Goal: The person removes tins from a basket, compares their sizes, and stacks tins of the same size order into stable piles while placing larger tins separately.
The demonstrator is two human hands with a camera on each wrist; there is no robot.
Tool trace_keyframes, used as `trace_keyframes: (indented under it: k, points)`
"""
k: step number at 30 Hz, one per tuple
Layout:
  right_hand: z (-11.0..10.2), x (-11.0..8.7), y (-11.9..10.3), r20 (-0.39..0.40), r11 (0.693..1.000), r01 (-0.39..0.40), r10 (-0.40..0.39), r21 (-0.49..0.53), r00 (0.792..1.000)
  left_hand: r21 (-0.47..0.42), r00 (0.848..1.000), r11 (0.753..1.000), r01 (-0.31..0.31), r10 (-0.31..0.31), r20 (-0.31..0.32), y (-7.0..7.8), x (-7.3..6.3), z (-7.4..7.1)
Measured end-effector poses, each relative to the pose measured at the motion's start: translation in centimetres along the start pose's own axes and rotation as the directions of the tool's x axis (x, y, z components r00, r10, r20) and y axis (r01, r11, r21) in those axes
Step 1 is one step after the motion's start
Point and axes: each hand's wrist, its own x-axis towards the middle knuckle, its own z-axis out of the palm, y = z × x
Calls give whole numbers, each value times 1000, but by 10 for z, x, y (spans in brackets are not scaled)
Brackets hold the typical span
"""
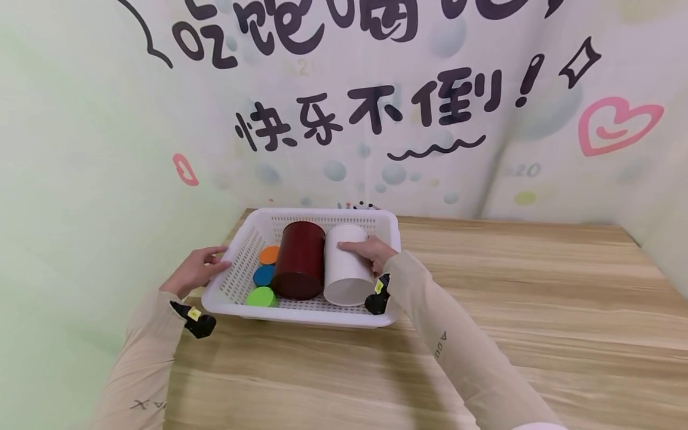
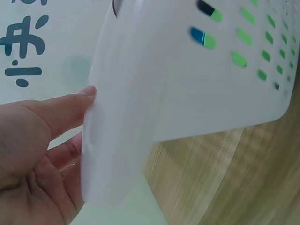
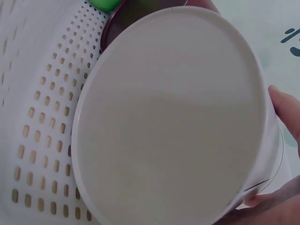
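Note:
A white plastic basket [image 1: 301, 318] with slotted walls sits on the table. At its left rim my left hand [image 1: 199, 269] grips the edge; in the left wrist view the thumb presses the rim and the other fingers lie partly hidden behind it. A white cylinder [image 1: 346, 257] lies on its side in the basket, its round end [image 3: 168, 117] facing me. My right hand [image 1: 374, 251] holds this cylinder, with its fingers partly hidden at the far side. Beside it lies a dark red cylinder [image 1: 300, 257]. Left of that are orange [image 1: 269, 255], blue [image 1: 264, 275] and green [image 1: 261, 297] round pieces.
The wood-grain table [image 1: 527, 310] extends to the right and in front of the basket. Behind it hangs a pale wall covering [image 1: 333, 179] with dark lettering. Some small dark items [image 1: 361, 205] show just past the basket's back rim.

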Motion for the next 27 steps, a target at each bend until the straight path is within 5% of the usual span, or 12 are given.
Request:
trace_keyframes:
  k: [27]
  points:
    - [-3, -35, -18, 72, 976, 167, -179, 142, 981, 15, 1000, 1000, 12, -12, 14, 5, -1, -3]
